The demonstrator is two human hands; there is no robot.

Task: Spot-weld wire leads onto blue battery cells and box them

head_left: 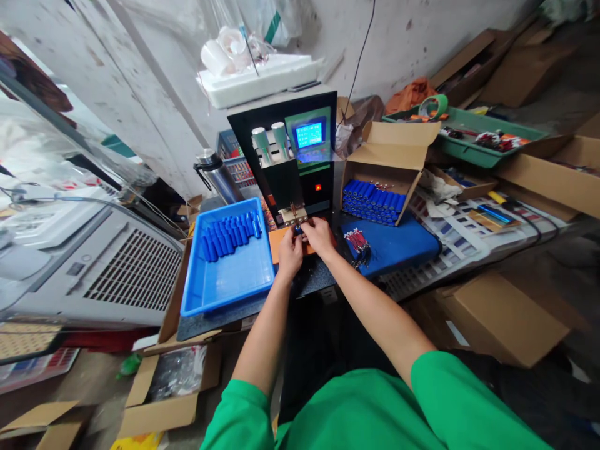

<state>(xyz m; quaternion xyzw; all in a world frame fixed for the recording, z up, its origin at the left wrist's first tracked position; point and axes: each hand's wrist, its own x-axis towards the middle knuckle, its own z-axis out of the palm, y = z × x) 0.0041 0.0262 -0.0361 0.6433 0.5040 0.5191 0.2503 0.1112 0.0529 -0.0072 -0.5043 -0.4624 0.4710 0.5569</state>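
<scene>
Both my hands are together at the front of a black spot welder (313,187) with a lit blue screen. My left hand (290,251) is closed on a small blue battery cell (298,230), just under the welding electrodes (294,212). From the right, my right hand (319,235) pinches at the same cell; its fingertips are partly hidden, and any lead between them is too small to make out. An orange block (277,242) lies beneath the hands. Left of them, a blue tray (234,281) bears several blue battery cells (229,236) in rows.
An open cardboard box (398,140) of stacked blue cells stands right of the welder. Before it, red and black leads (357,245) lie on a blue mat (403,247). A steel flask (220,175) stands behind the tray. A green bin (487,134) sits further right.
</scene>
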